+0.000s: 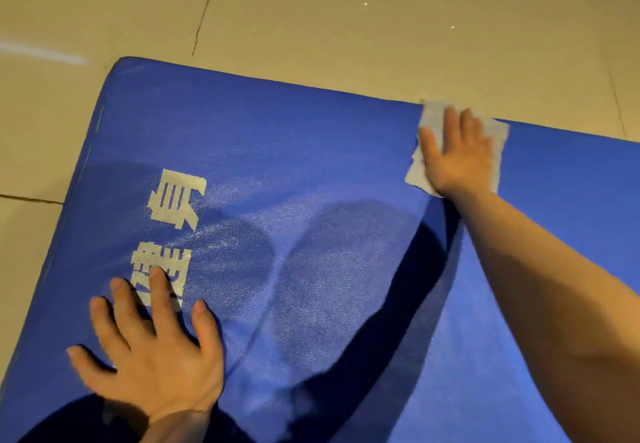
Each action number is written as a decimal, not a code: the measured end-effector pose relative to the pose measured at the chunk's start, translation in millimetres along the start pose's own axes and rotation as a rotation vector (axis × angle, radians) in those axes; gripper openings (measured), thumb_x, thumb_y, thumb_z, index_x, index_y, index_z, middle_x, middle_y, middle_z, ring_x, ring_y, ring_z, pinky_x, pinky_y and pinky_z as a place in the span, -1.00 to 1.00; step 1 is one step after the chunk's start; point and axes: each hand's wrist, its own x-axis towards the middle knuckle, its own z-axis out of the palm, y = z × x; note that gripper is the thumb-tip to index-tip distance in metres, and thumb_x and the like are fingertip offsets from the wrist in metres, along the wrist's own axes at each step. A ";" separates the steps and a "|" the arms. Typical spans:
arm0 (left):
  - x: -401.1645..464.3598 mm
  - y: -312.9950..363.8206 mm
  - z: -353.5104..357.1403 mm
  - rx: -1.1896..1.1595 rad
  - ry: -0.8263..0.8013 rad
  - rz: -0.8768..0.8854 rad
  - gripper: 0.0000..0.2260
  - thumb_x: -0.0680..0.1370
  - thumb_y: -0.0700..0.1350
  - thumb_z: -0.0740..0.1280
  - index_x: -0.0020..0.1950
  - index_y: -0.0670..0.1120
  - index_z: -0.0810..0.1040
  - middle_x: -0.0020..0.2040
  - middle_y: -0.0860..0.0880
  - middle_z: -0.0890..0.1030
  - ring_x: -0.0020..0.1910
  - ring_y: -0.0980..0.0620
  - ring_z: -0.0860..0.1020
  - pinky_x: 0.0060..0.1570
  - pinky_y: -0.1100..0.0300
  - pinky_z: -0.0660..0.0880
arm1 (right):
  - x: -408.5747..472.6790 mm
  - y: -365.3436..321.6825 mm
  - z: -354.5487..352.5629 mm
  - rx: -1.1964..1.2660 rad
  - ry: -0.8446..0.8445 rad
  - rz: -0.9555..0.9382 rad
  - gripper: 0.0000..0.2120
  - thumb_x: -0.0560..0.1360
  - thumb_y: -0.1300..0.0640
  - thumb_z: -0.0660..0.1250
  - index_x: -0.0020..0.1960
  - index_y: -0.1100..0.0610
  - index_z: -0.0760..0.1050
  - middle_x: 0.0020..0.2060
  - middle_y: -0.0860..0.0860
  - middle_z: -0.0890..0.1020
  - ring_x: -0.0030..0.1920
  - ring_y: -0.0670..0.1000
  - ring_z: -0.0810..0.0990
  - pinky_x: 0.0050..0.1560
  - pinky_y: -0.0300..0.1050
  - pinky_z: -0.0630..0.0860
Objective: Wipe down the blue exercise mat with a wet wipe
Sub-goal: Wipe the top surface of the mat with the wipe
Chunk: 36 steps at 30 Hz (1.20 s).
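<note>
Blue mat (pixel 346 165): right hand (pixel 460 158) flat, pressing wipe (pixel 431 113) at far edge; left hand (pixel 152 356) spread.

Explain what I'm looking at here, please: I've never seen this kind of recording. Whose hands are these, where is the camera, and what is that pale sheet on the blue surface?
There is no machine here. A person wears a wide-angle camera on the head, so this single picture looks forward and down at their own two bare hands.

The big padded blue exercise mat with silver printed characters lies on a beige tiled floor. The right hand is stretched to the mat's far edge, its straight fingers pressing a pale, thin wet wipe flat against the mat; the wipe is pinned under the palm, not pinched. The left hand lies spread and flat on the near part of the mat, partly over the printed characters, holding nothing. The dark patches on the mat are shadows.
</note>
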 end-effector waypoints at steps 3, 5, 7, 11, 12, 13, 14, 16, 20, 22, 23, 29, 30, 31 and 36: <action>0.8 0.9 0.5 0.013 0.024 0.026 -0.52 0.64 0.08 0.12 0.52 -0.06 0.34 0.49 -0.23 0.34 0.48 -0.25 0.24 0.32 -0.38 0.19 | -7.5 51.7 -11.2 0.071 -0.001 0.373 -0.29 0.61 -0.31 -0.16 0.61 0.06 -0.17 0.59 0.09 -0.10 0.58 0.09 -0.12 0.53 0.16 -0.16; 1.7 2.1 0.5 0.003 0.019 0.015 -0.52 0.64 0.09 0.12 0.52 -0.07 0.34 0.49 -0.23 0.33 0.49 -0.25 0.24 0.31 -0.41 0.20 | -12.1 37.5 -4.1 0.154 0.028 0.529 -0.29 0.62 -0.30 -0.16 0.61 0.09 -0.18 0.59 0.11 -0.13 0.58 0.12 -0.16 0.53 0.17 -0.19; 0.6 4.1 -2.1 -0.028 0.001 -0.012 -0.52 0.64 0.09 0.11 0.52 -0.07 0.34 0.50 -0.22 0.31 0.49 -0.26 0.23 0.31 -0.44 0.18 | -15.9 -2.6 5.8 0.149 0.057 0.535 -0.30 0.64 -0.26 -0.15 0.60 0.13 -0.18 0.59 0.15 -0.14 0.57 0.16 -0.17 0.52 0.21 -0.21; 2.6 5.3 -2.4 -0.030 -0.009 -0.017 -0.51 0.64 0.10 0.09 0.53 -0.06 0.32 0.51 -0.22 0.30 0.50 -0.24 0.21 0.34 -0.41 0.14 | -37.4 -115.9 34.1 -0.014 0.003 0.100 -0.31 0.64 -0.25 -0.16 0.59 0.12 -0.24 0.58 0.16 -0.19 0.57 0.18 -0.22 0.51 0.23 -0.25; 2.6 5.5 -1.5 -0.025 -0.006 -0.016 -0.52 0.64 0.10 0.09 0.53 -0.05 0.33 0.51 -0.21 0.31 0.51 -0.23 0.21 0.34 -0.40 0.13 | -54.6 -143.1 42.0 -0.043 -0.023 -0.045 -0.32 0.64 -0.26 -0.16 0.59 0.09 -0.25 0.57 0.13 -0.21 0.56 0.18 -0.25 0.50 0.23 -0.28; 1.8 5.1 -0.8 -0.018 0.002 -0.016 -0.52 0.65 0.10 0.09 0.53 -0.05 0.33 0.50 -0.21 0.32 0.51 -0.23 0.22 0.35 -0.38 0.13 | -75.3 -165.4 51.2 -0.055 -0.039 -0.198 -0.32 0.63 -0.27 -0.15 0.59 0.07 -0.24 0.57 0.12 -0.22 0.56 0.17 -0.26 0.50 0.22 -0.31; 0.9 4.5 -0.4 -0.011 0.012 -0.016 -0.53 0.65 0.10 0.10 0.53 -0.04 0.33 0.50 -0.21 0.32 0.51 -0.22 0.22 0.35 -0.37 0.14 | -94.7 -178.6 59.0 -0.035 -0.048 -0.368 -0.33 0.63 -0.27 -0.12 0.60 0.04 -0.19 0.58 0.10 -0.20 0.57 0.16 -0.25 0.50 0.20 -0.32; 0.3 3.1 -0.2 -0.010 0.014 -0.006 -0.53 0.65 0.10 0.09 0.53 -0.04 0.33 0.50 -0.21 0.32 0.50 -0.22 0.22 0.34 -0.39 0.15 | -120.2 -171.7 65.3 0.042 -0.050 -0.674 -0.36 0.61 -0.27 -0.02 0.59 0.00 0.07 0.58 0.09 0.04 0.58 0.14 -0.04 0.53 0.18 -0.20; -0.9 0.6 0.6 0.001 0.016 0.005 -0.52 0.64 0.09 0.12 0.53 -0.05 0.33 0.50 -0.21 0.32 0.49 -0.23 0.24 0.32 -0.41 0.19 | -90.8 -47.3 52.8 0.050 0.090 -0.347 -0.31 0.55 -0.34 -0.05 0.57 -0.01 0.14 0.56 0.07 0.16 0.56 0.10 0.10 0.53 0.16 -0.05; -2.3 1.6 -0.6 -0.015 0.023 0.015 -0.52 0.64 0.08 0.12 0.52 -0.06 0.34 0.50 -0.22 0.32 0.48 -0.25 0.25 0.31 -0.41 0.21 | -84.9 39.1 29.1 0.017 0.056 0.091 -0.29 0.58 -0.37 -0.12 0.60 -0.01 -0.03 0.59 0.06 0.01 0.58 0.06 -0.04 0.54 0.13 -0.12; -1.7 2.6 -0.9 -0.018 0.025 0.019 -0.52 0.64 0.08 0.12 0.52 -0.07 0.34 0.50 -0.23 0.33 0.48 -0.26 0.25 0.31 -0.41 0.20 | -90.2 73.4 19.0 0.012 0.064 0.251 -0.27 0.58 -0.37 -0.14 0.61 0.01 -0.04 0.59 0.08 0.00 0.58 0.07 -0.04 0.53 0.17 -0.10; 0.3 4.7 -3.6 -0.034 -0.004 0.002 -0.52 0.64 0.08 0.11 0.53 -0.07 0.33 0.51 -0.23 0.30 0.49 -0.25 0.23 0.33 -0.43 0.16 | -106.9 54.8 19.7 0.107 0.136 0.700 -0.34 0.65 -0.21 -0.10 0.60 0.16 -0.09 0.58 0.19 -0.03 0.56 0.19 -0.05 0.48 0.23 -0.14; 0.5 4.7 -3.6 -0.033 -0.006 -0.003 -0.52 0.64 0.08 0.12 0.53 -0.07 0.33 0.51 -0.23 0.30 0.49 -0.25 0.22 0.32 -0.44 0.16 | -106.9 30.0 24.9 0.071 0.112 0.647 -0.33 0.65 -0.20 -0.11 0.60 0.18 -0.12 0.58 0.21 -0.05 0.57 0.20 -0.08 0.48 0.24 -0.16; 1.2 4.7 -4.0 -0.040 -0.011 -0.011 -0.52 0.64 0.08 0.11 0.53 -0.07 0.33 0.51 -0.23 0.30 0.49 -0.25 0.22 0.32 -0.44 0.16 | -109.1 -0.1 33.4 0.022 0.077 0.543 -0.33 0.65 -0.21 -0.13 0.60 0.18 -0.17 0.58 0.21 -0.09 0.57 0.20 -0.11 0.48 0.26 -0.18; 2.7 4.7 -4.9 -0.060 -0.068 -0.048 -0.50 0.63 0.11 0.08 0.54 -0.06 0.31 0.54 -0.20 0.25 0.53 -0.22 0.16 0.36 -0.43 0.09 | -169.3 -163.5 81.5 0.016 0.163 -0.232 -0.34 0.57 -0.23 -0.11 0.56 0.08 0.21 0.53 0.16 0.22 0.54 0.21 0.14 0.47 0.30 -0.03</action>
